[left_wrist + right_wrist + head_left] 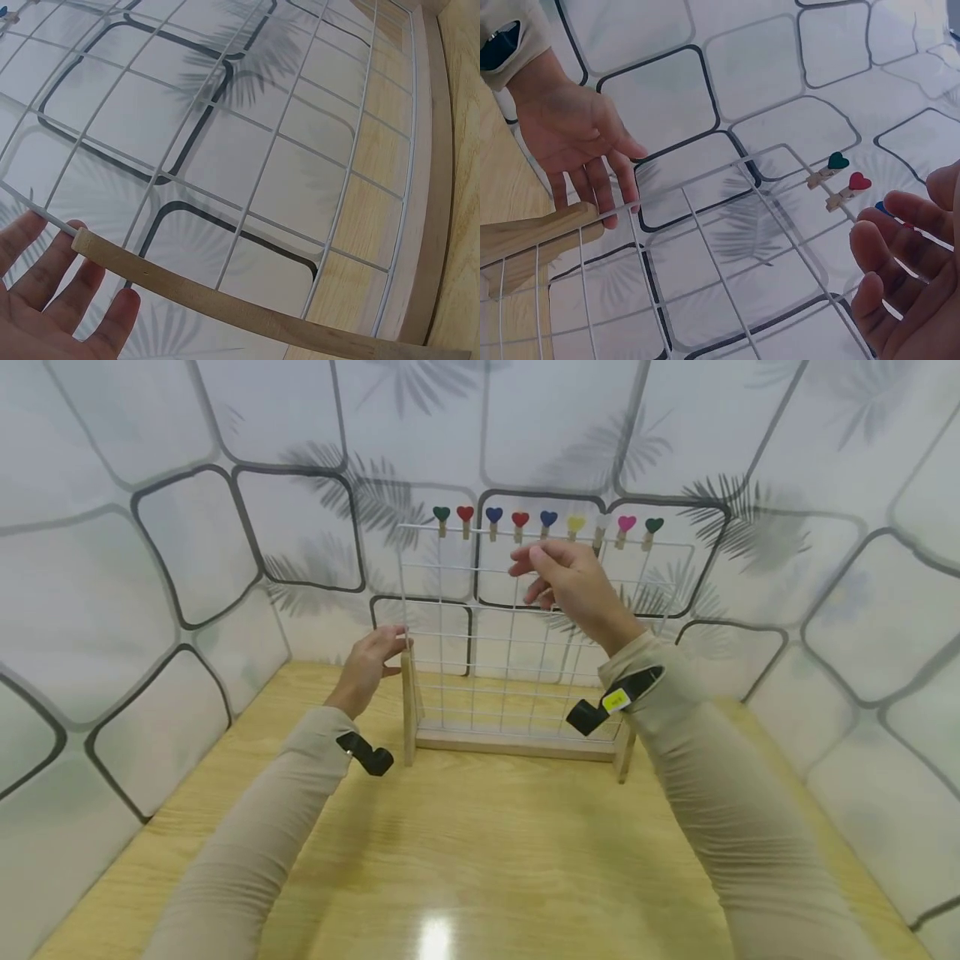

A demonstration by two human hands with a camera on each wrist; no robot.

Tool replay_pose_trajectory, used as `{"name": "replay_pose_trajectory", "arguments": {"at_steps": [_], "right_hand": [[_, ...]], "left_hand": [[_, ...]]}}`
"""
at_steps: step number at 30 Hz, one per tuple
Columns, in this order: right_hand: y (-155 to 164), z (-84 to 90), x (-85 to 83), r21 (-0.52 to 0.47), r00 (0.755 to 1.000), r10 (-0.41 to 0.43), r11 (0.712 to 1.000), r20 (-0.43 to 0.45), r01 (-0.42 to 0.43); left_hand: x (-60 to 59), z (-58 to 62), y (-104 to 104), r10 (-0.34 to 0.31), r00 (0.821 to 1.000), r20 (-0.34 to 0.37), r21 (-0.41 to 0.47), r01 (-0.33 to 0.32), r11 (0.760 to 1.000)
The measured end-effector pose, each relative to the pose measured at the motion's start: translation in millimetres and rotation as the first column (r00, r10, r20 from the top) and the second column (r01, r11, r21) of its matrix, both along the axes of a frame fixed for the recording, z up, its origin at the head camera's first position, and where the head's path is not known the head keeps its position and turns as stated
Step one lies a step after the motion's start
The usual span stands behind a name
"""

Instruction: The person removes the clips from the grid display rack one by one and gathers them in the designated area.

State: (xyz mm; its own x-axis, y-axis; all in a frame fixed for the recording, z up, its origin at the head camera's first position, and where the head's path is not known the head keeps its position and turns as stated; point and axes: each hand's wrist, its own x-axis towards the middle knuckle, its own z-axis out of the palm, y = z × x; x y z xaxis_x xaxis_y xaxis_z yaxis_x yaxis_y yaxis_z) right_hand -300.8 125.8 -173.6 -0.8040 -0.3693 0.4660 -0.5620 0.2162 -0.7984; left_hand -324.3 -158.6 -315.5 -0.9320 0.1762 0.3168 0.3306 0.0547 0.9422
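A white wire grid rack [480,531] stands upright in a wooden stand with a left post [408,710] and a base bar [517,748]. Along its top wire sits a row of several heart clothespins, from a green clothespin [441,514] at the left to a pink clothespin [627,524] and another green clothespin [655,525] at the right. My left hand [367,664] touches the rack's left edge by the post top, fingers fairly straight. In front of the upper grid, my right hand [573,581] hovers with loosely bent fingers, holding nothing visible.
The rack rests on a light wood table [487,852]. Behind it and at both sides hangs a pale patterned cloth [540,427] with dark outlines and leaf prints. The right post [624,756] of the stand is partly behind my right wrist camera [588,717].
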Motion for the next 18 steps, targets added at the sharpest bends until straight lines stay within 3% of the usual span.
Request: {"name": "replay_pose_trajectory", "arguments": {"at_steps": [5, 11, 18], "right_hand": [[-20, 10.3, -4.2, -0.013, 1.0, 0.01, 1.0, -0.027, -0.01], [-43, 23.6, -10.6, 0.074, 0.996, 0.001, 0.997, -0.095, 0.006], [-63, 33.5, -21.7, 0.071, 0.997, -0.014, 0.997, -0.072, 0.019]], "left_hand": [[1.2, -0.3, 0, -0.002, 1.0, -0.002, -0.001, 0.002, 1.0], [0.5, -1.3, -1, -0.001, 1.0, -0.012, 0.002, 0.001, 1.0], [0.6, -1.3, -1, -0.013, 1.0, -0.01, 0.012, 0.014, 1.0]]}}
